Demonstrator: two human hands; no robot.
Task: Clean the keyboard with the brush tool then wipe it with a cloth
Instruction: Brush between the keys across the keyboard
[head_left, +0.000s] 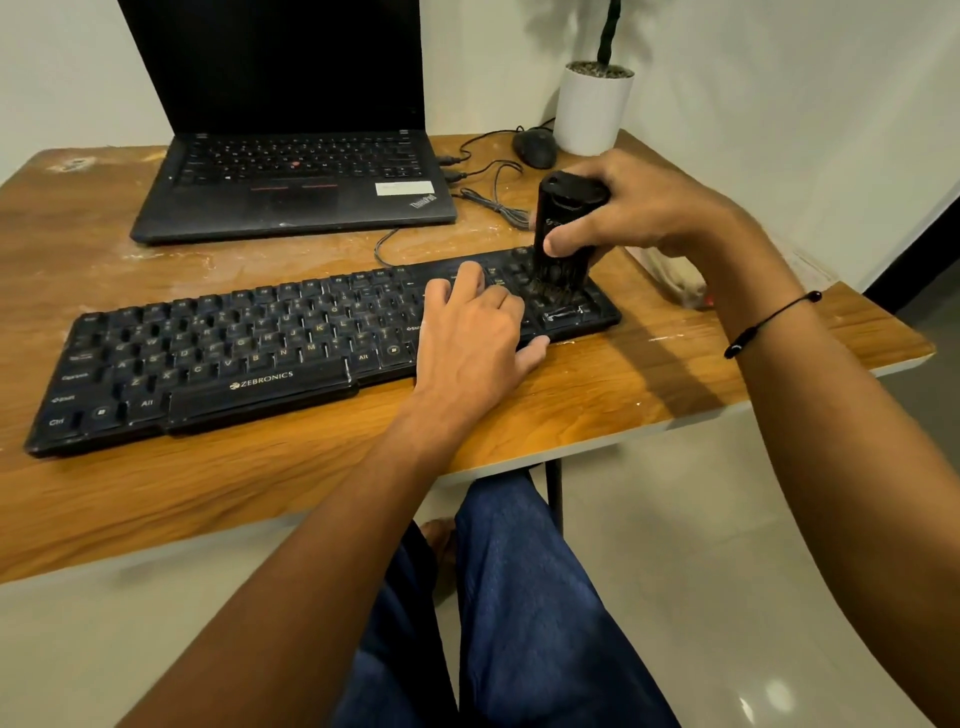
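Two hands work over a wooden table (597, 410) by white walls: right hand (639, 208) grips brush tool (566, 228), left hand (467, 332) flat on keyboard (234, 353).

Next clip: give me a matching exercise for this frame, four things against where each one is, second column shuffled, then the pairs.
Things:
1. brush
2. left hand
3. mouse
4. plant pot

Places:
A. resting on the keyboard, just left of the number pad
B. far right corner of the table, by the wall
C. held upright in the right hand, bristles on the number pad
D. beside the pot, right of the laptop

Pairs: 1-C, 2-A, 3-D, 4-B
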